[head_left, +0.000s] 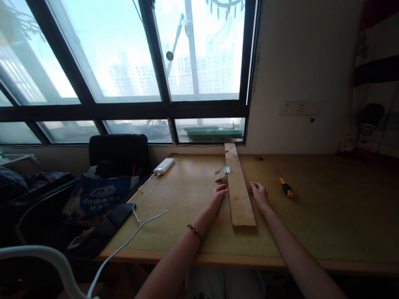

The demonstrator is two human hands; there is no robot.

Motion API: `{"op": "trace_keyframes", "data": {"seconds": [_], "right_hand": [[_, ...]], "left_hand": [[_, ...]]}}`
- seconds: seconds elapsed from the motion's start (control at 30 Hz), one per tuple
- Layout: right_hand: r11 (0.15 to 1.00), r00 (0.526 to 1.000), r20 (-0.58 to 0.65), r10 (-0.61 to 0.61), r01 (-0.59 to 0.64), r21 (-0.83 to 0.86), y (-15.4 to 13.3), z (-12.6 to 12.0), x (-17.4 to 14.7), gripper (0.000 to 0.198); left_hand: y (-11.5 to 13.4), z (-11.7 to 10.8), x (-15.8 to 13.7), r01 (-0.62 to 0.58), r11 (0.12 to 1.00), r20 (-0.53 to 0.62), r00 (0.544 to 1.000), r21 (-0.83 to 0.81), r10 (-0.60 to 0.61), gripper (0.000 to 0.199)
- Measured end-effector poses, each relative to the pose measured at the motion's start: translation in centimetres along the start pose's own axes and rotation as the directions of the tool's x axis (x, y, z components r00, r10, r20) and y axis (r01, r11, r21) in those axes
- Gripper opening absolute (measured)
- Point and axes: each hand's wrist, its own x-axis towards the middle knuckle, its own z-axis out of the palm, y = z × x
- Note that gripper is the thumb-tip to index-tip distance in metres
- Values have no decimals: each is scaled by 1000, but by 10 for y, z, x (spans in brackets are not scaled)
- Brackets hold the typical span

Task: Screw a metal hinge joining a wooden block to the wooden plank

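Pale, smooth wooden tabletop (327,207) under a big window fills mid-frame. At centre, the left hand (219,195) and right hand (258,193), fingers loosely extended and gripping nothing, touch opposite long edges of a flat plank (238,189) running from near edge toward the window. A small metal hinge (226,170) sits at its left edge; a yellow-handled screwdriver (285,185) lies right.

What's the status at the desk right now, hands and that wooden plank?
Left hand and right hand open, fingers on either edge of the plank. Plank flat on desk. Small hinge at its left edge, screwdriver lying right.
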Motion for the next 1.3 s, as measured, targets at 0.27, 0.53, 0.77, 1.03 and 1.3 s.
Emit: {"op": "trace_keyframes", "data": {"seconds": [0.27, 0.53, 0.77, 1.03, 1.3], "right_hand": [[978, 988, -124, -89, 63, -198, -10, -5, -5, 39], [604, 922, -22, -387, 235, -762, -31, -26, -4, 28], [229, 896, -277, -348, -205, -952, -26, -87, 12, 36], [471, 896, -341, -284, -180, -864, -11, -100, 34, 36], [925, 831, -492, 260, -68, 374, -33, -106, 56, 16]], "left_hand": [[-11, -3, 13, 3, 999, 44, 999, -39, -1, 29], [-15, -8, 14, -33, 999, 64, 997, -34, 35, 36], [-11, -5, 13, 15, 989, -20, 1000, -150, -18, 32], [-4, 4, 52, 177, 896, 44, 984, -407, -174, 12], [-10, 16, 83, 66, 852, -65, 991, -519, -116, 11]]}}
